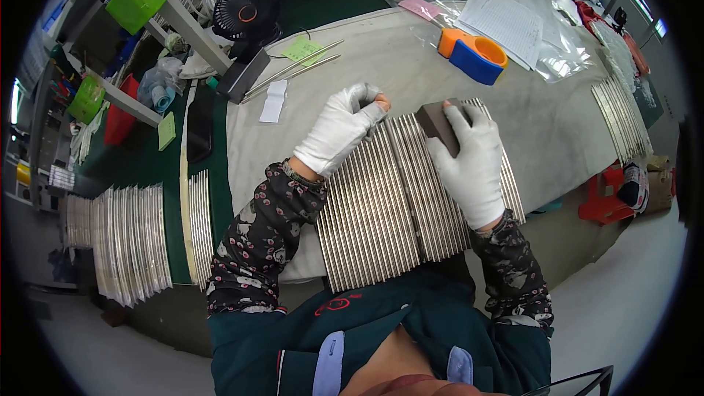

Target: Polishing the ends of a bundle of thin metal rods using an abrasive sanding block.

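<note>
A wide row of thin silver metal rods lies side by side on the pale cloth in front of me, their near ends reaching the table edge. My right hand, in a white glove with bare fingertips, grips a dark brown rectangular block resting on the far part of the rods. My left hand, gloved the same way, is curled closed by the far ends of the rods, thumb and fingertips together. Whatever those fingers hold, if anything, is hidden.
Left are bagged rods, a few loose rods, a black phone and a small black fan. Beyond the rods sit an orange-and-blue tape dispenser and papers. More rods lie right, above a red stool.
</note>
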Demonstrator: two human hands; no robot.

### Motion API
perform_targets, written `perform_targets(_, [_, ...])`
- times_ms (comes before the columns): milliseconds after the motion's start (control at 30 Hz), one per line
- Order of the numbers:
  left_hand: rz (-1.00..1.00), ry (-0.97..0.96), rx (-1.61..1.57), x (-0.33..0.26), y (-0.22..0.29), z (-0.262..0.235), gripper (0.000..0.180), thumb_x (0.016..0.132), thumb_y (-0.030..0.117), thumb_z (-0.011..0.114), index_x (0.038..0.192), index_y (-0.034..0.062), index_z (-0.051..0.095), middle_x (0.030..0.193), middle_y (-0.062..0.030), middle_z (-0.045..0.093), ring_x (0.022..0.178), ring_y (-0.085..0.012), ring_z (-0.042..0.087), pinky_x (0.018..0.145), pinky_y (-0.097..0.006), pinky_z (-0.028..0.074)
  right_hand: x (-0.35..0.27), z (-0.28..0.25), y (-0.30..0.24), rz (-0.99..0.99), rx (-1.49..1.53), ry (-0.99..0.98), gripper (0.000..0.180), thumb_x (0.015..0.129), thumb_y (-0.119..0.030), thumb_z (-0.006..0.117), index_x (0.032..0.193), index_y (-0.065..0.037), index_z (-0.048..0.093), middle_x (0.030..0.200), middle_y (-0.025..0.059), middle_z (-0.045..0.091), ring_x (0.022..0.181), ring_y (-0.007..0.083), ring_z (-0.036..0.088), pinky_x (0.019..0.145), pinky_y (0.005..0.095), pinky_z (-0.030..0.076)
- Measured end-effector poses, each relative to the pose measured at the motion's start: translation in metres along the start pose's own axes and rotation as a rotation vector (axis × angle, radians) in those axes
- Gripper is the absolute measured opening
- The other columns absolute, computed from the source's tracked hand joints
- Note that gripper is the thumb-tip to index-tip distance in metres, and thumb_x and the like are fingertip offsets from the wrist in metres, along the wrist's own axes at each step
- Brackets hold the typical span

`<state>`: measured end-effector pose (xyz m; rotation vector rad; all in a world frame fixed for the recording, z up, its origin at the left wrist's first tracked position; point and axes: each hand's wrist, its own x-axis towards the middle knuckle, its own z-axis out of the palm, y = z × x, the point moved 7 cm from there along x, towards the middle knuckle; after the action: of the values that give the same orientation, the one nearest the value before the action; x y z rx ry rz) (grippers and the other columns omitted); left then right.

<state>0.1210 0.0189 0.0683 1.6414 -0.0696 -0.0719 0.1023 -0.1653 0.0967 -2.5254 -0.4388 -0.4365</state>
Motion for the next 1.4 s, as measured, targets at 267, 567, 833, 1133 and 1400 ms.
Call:
perform_targets(267, [-0.070, -0.035, -0.018, 0.000, 0.003, -0.003, 0.017, 0.092, 0.015, 0.063, 0.102, 0.0010, 0.061, 0.092, 0.0002, 0.061, 0.083, -0.0062, 0.055, 0.078, -0.021, 0.044, 0.003, 0.001, 0.005, -0.054, -0.082, 0.050, 0.050, 0.072, -0.022, 0.070, 0.115, 0.002, 0.061, 0.108, 0.0251, 0.058, 0.096, 0.0354, 0.057, 0.085, 0.0430, 0.047])
perform_targets(567, [0.010, 0.026, 0.040, 0.000, 0.014, 0.000, 0.015, 0.091, 0.014, 0.061, 0.099, 0.0008, 0.063, 0.084, 0.0009, 0.061, 0.073, -0.0033, 0.053, 0.064, -0.020, 0.045, 0.001, 0.007, 0.006, -0.106, -0.116, 0.089, 0.052, 0.073, -0.025, 0.070, 0.117, 0.000, 0.060, 0.112, 0.0253, 0.054, 0.102, 0.0371, 0.053, 0.089, 0.0449, 0.044])
perform_targets(833, [0.009, 0.024, 0.008, 0.002, 0.007, -0.001, 0.015, 0.091, 0.013, 0.061, 0.099, 0.0003, 0.063, 0.081, 0.0007, 0.061, 0.065, -0.0038, 0.052, 0.061, -0.019, 0.044, 0.008, -0.005, 0.002, -0.073, -0.024, 0.062, 0.054, 0.072, -0.025, 0.071, 0.119, -0.002, 0.058, 0.109, 0.0256, 0.056, 0.095, 0.0364, 0.057, 0.084, 0.0435, 0.047])
perform_targets(1133, [-0.085, 0.046, 0.024, 0.004, -0.007, -0.006, 0.018, 0.093, 0.015, 0.061, 0.101, -0.0006, 0.060, 0.080, 0.0000, 0.057, 0.064, -0.0058, 0.052, 0.059, -0.019, 0.042, -0.001, -0.028, 0.050, -0.064, 0.127, 0.111, 0.049, 0.073, -0.019, 0.068, 0.118, -0.001, 0.061, 0.113, 0.0209, 0.059, 0.103, 0.0346, 0.056, 0.092, 0.0398, 0.044])
perform_targets(1400, [-0.088, 0.025, 0.517, 0.040, -0.046, -0.009, 0.023, 0.083, 0.020, 0.063, 0.090, -0.0018, 0.066, 0.079, -0.0172, 0.067, 0.072, -0.0237, 0.064, 0.070, -0.033, 0.050, -0.038, -0.057, 0.145, 0.240, 0.165, 0.138, 0.049, 0.084, -0.016, 0.065, 0.129, -0.003, 0.054, 0.127, 0.0170, 0.052, 0.115, 0.0299, 0.050, 0.100, 0.0374, 0.040])
